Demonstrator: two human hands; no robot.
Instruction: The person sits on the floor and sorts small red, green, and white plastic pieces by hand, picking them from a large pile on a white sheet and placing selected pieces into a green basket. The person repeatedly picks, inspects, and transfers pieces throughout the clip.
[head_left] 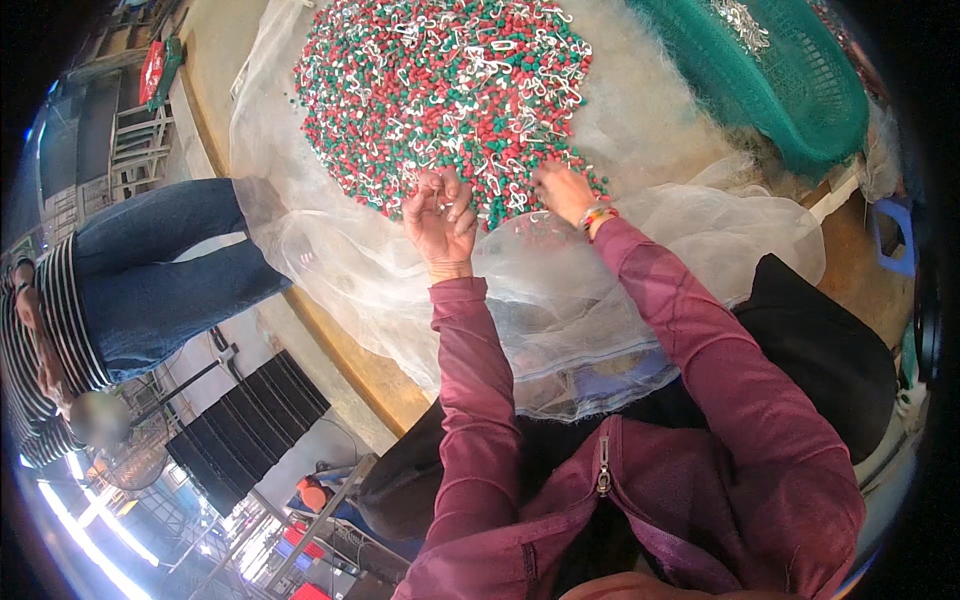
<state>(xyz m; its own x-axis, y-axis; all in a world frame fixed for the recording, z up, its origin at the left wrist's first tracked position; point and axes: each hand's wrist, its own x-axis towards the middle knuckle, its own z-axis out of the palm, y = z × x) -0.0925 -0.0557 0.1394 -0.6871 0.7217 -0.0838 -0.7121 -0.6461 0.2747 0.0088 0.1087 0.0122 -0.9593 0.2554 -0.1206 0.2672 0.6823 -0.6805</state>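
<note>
A broad heap of small red, green and white pieces [440, 100], mixed with many white looped clips [505, 45], lies spread on a sheer white mesh cloth [640, 215]. At the heap's near edge my left hand [440, 220] is turned palm up with its fingers curled in; whatever they may hold is too small to make out. To its right, my right hand [565, 192], with colourful bands at the wrist, reaches down to the heap's lower right edge. Its fingertips are drawn together at the pieces, and what is between them is hidden.
A green plastic basket [800, 110] with silvery metal pieces [740, 25] inside stands at the far right. On the left stands another person in jeans [165, 270] and a striped top. A fan [135, 455] and a black ridged panel [245, 430] are at lower left.
</note>
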